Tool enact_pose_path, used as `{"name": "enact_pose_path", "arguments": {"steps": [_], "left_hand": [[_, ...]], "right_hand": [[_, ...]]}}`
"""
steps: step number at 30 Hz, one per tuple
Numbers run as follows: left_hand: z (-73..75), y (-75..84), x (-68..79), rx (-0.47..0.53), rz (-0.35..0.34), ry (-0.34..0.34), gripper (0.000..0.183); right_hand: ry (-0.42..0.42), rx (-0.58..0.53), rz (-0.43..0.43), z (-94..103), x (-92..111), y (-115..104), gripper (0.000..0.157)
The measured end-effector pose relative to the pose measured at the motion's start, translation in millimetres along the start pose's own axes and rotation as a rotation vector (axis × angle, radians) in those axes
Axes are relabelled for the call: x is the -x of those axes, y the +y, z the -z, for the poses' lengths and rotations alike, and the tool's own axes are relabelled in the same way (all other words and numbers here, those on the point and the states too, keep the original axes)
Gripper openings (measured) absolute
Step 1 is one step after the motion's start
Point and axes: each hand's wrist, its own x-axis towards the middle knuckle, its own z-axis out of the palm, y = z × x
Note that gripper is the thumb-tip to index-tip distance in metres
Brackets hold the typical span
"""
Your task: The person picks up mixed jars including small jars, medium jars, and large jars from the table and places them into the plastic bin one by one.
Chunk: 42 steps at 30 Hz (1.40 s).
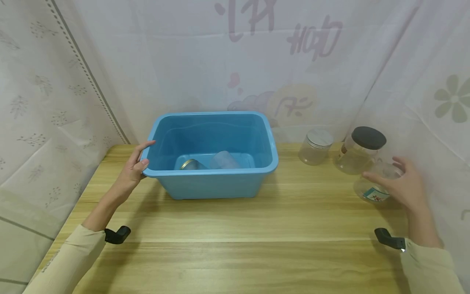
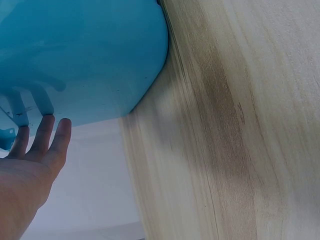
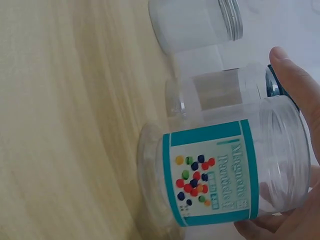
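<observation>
My left hand [image 1: 134, 167] grips the left rim of a blue plastic tub [image 1: 211, 185], thumb by the rim. In the left wrist view, several fingers [image 2: 59, 142] reach the tub's outer wall under the rim. At the right, my right hand [image 1: 407, 185] holds a clear jar [image 1: 361, 190] around its top, thumb on one side and fingers on the other. The jar stands upright with no lid showing. A teal-bordered label [image 3: 212, 175] with coloured dots faces the right wrist camera. Inside the tub lie a clear container [image 1: 225, 160] and a gold-rimmed jar [image 1: 190, 164], partly hidden by the front wall.
Behind the held jar stands a clear jar with a black lid [image 1: 369, 137]. Left of it is a smaller jar with a silver lid [image 1: 319, 138]. All stand on a wooden table [image 1: 235, 245], with pale printed curtains [image 1: 205, 73] hanging close behind and at both sides.
</observation>
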Motion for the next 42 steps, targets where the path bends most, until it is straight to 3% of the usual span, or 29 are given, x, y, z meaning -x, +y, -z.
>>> {"name": "enact_pose_path", "arguments": {"steps": [9, 17, 24, 30, 42], "left_hand": [[1.7, -1.1, 0.0, -0.004, -0.002, -0.004, 0.051], [0.0, 1.5, 0.7, 0.004, 0.003, 0.014, 0.05], [1.0, -1.9, -2.5, -0.017, -0.001, 0.004, 0.051], [1.6, -3.0, -3.6, -0.013, -0.003, 0.002, 0.051], [1.5, -4.0, -1.9, -0.02, 0.001, 0.008, 0.051]], "right_hand": [[0.008, 0.006, 0.0, -2.1, 4, 8, 0.113], [0.027, -0.005, -0.076, -6.4, 9, 14, 0.1], [0.034, -0.018, -0.097, -6.2, 10, 17, 0.098], [0.041, -0.036, -0.075, -5.1, 9, 16, 0.09], [0.148, -0.141, -0.017, -2.0, 10, 8, 0.075]]}}
